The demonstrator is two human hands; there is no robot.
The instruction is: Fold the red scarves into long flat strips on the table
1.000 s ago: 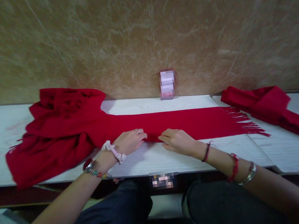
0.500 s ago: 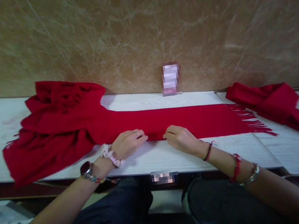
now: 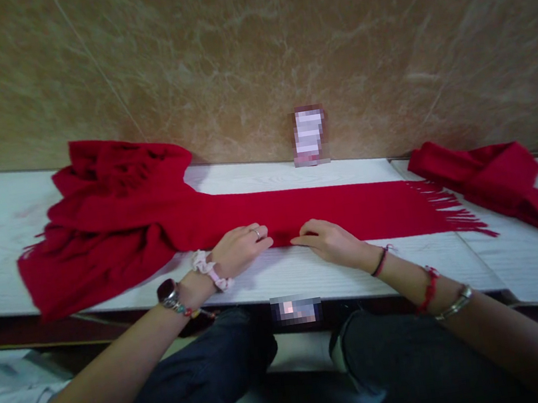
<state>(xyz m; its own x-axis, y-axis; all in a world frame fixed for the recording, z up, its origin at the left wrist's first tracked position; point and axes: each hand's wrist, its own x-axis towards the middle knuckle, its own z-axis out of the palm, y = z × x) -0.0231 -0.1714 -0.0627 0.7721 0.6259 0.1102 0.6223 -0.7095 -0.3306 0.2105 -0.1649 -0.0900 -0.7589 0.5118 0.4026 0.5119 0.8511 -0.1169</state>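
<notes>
A red fringed scarf [image 3: 350, 206] lies across the white tabletop, its right part flat with the fringe [image 3: 457, 210] spread at the end. Towards the left the red cloth is heaped in loose folds [image 3: 120, 217]. My left hand [image 3: 240, 249], wearing a ring, has its fingertips closed on the scarf's near edge. A short way to the right, my right hand [image 3: 333, 242] pinches the same edge between thumb and bent fingers. What lies under the fingertips is partly hidden.
Another strip of red cloth [image 3: 488, 179], folded over, lies at the right. A phone-shaped, blurred-out object [image 3: 309, 135] leans on the brown marbled wall [image 3: 207, 56] behind the white table [image 3: 265, 174]. A second blurred-out patch [image 3: 295, 310] shows below the table's front edge.
The view has shifted slightly. My right thumb and fingers point out a little more along the scarf's edge. Both hands stay at that edge, and the cloth lies much the same.
</notes>
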